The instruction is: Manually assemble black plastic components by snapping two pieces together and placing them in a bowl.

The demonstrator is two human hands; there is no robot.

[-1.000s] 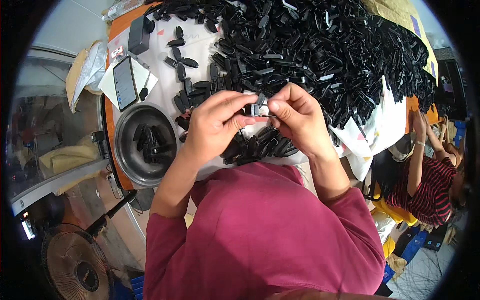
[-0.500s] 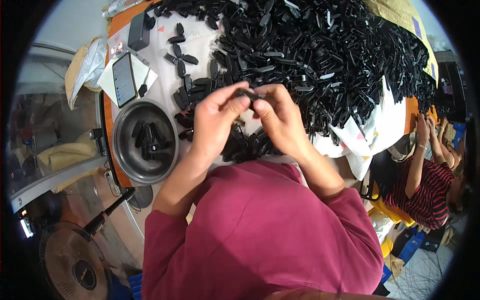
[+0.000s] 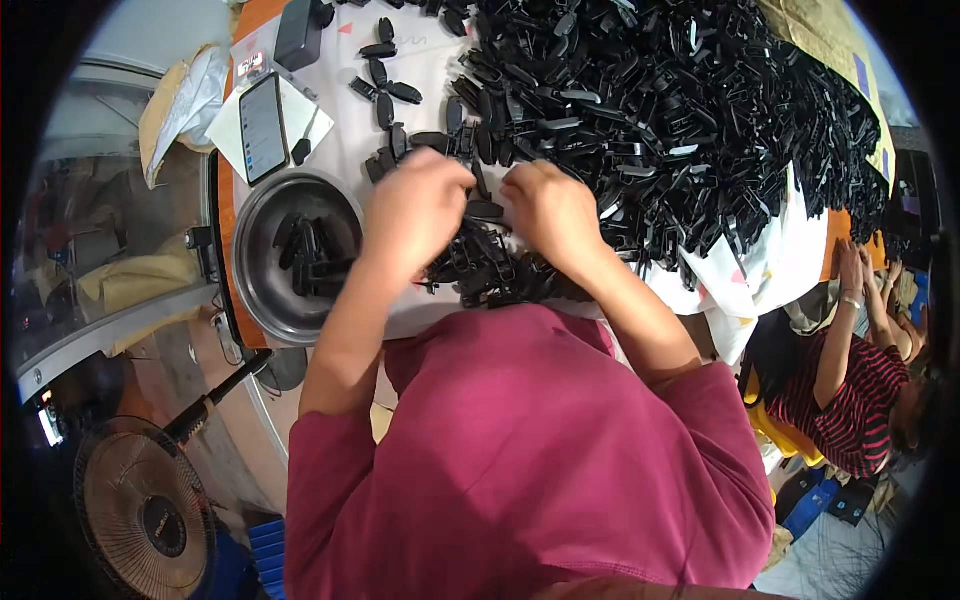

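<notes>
My left hand (image 3: 418,215) hovers over the near left part of the table, blurred by motion. Its fingers curl inward and downward, and whatever they may hold is hidden. To its right, my right hand (image 3: 555,215) has its fingers drawn together above the near edge of a large pile of small black plastic clip-like pieces (image 3: 640,130). Its fingertips point toward my left hand, and I cannot make out anything in them. Between the hands lies one black piece (image 3: 485,210). More loose pieces (image 3: 485,265) are heaped nearest my body.
A round metal bowl (image 3: 245,262) holding several black pieces stands at left. Behind it, a phone (image 3: 263,130) rests on a white card beside a dark box (image 3: 298,35). A fan (image 3: 150,510) stands lower left. Another person in a striped shirt (image 3: 850,400) sits at far right.
Both hands held a small black piece together between their fingertips; now they are apart, backs turned up, lower over the pieces. The whole view has shifted slightly.
</notes>
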